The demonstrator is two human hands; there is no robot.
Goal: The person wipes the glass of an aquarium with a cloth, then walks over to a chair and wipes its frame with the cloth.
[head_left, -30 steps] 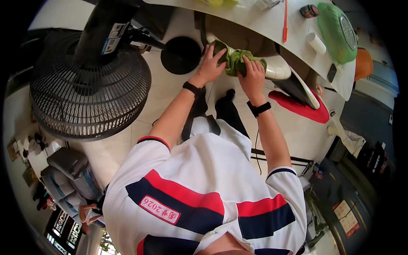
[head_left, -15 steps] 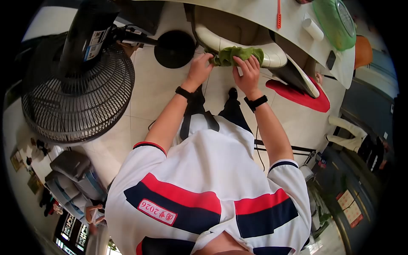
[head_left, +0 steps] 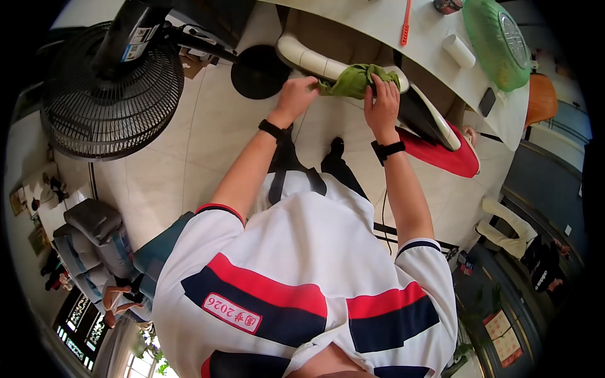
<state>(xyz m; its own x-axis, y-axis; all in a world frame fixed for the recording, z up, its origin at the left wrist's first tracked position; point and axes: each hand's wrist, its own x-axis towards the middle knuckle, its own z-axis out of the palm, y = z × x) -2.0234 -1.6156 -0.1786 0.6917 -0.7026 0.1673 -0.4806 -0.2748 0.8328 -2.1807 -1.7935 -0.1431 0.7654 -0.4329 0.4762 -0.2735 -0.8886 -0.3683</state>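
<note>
A green cloth (head_left: 353,82) lies over the curved cream back rail of a chair (head_left: 315,62). My left hand (head_left: 295,99) pinches the cloth's left end beside the rail. My right hand (head_left: 382,107) presses the cloth against the rail near its right end, with its fingers bent over the fabric. Part of the rail is hidden under the cloth. Both of my wrists wear black bands.
A large black fan (head_left: 113,94) stands on the left, its round base (head_left: 258,70) on the floor. The white table (head_left: 378,19) holds a green basket (head_left: 498,44), a white roll (head_left: 459,51) and a phone (head_left: 487,101). Another chair with a red seat (head_left: 441,151) stands to the right.
My right hand has moved right along the rail, and the cloth is stretched out more between my hands. The view has shifted slightly.
</note>
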